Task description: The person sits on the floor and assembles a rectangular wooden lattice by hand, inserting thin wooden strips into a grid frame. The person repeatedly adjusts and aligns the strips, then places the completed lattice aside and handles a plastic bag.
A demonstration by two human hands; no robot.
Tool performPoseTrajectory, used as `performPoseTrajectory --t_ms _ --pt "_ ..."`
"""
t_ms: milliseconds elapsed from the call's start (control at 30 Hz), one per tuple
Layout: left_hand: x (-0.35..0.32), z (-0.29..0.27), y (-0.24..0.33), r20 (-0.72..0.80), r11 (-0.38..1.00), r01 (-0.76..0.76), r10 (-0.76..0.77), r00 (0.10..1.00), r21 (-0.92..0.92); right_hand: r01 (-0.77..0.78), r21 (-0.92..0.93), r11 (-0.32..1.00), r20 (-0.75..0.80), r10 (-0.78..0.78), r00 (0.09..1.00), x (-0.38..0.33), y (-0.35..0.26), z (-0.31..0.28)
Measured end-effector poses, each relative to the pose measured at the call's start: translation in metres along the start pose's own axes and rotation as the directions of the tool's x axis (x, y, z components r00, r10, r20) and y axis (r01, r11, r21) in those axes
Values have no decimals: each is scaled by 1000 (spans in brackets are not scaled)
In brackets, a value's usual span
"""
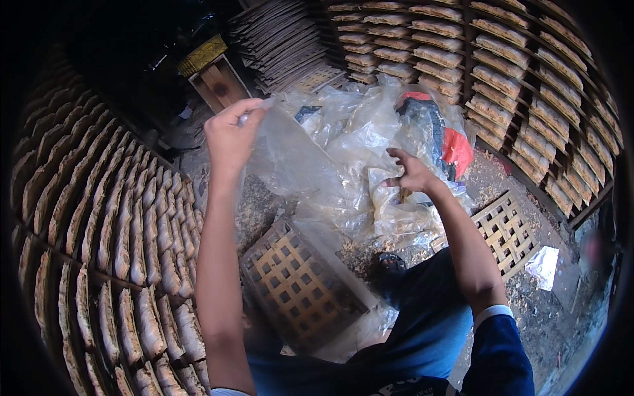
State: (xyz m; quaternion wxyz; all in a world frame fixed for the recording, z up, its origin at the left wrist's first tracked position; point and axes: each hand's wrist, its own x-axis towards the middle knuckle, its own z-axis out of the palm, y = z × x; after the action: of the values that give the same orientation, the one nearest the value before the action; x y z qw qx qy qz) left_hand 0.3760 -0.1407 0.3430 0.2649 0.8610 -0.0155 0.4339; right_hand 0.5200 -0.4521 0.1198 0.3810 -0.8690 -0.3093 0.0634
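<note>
A clear plastic sheet (297, 148) hangs from my left hand (234, 129), which is raised and pinches its upper corner between thumb and fingers. The sheet drapes down to the right over a heap of crumpled clear plastic (356, 125). My right hand (411, 173) is over the near right part of that heap, fingers spread and apart, with nothing visible in it. Below the hanging sheet, in front of my legs, a woven bamboo tray (294, 280) lies tilted, its lattice partly under clear plastic.
Racks of filled trays rise along the left (132, 231) and right (502, 72). Flat bamboo trays (281, 43) are stacked at the back, beside a wooden box (221, 82). Red and black material (456, 148) shows in the heap. Another lattice tray (505, 234) and white paper (543, 267) lie right.
</note>
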Motion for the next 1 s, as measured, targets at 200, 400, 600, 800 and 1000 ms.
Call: performPoseTrajectory --t_ms 200,400,600,800,1000 --pt "-23 23 32 259 920 -362 317 912 148 423 81 902 -230 -396 889 6 -90 24" --pt "-13 7 29 171 950 -289 266 949 123 191 184 964 -137 -167 976 22 -58 20" --pt "-7 -66 -33 -94 958 203 -188 978 200 10 -220 975 87 9 996 15 35 -2" --pt "-35 -64 -45 -70 951 249 -240 968 182 -453 -530 717 120 591 797 -7 75 -13" --pt "-53 -9 -4 158 987 110 -128 979 117 -25 -48 999 167 33 985 6 -5 1"
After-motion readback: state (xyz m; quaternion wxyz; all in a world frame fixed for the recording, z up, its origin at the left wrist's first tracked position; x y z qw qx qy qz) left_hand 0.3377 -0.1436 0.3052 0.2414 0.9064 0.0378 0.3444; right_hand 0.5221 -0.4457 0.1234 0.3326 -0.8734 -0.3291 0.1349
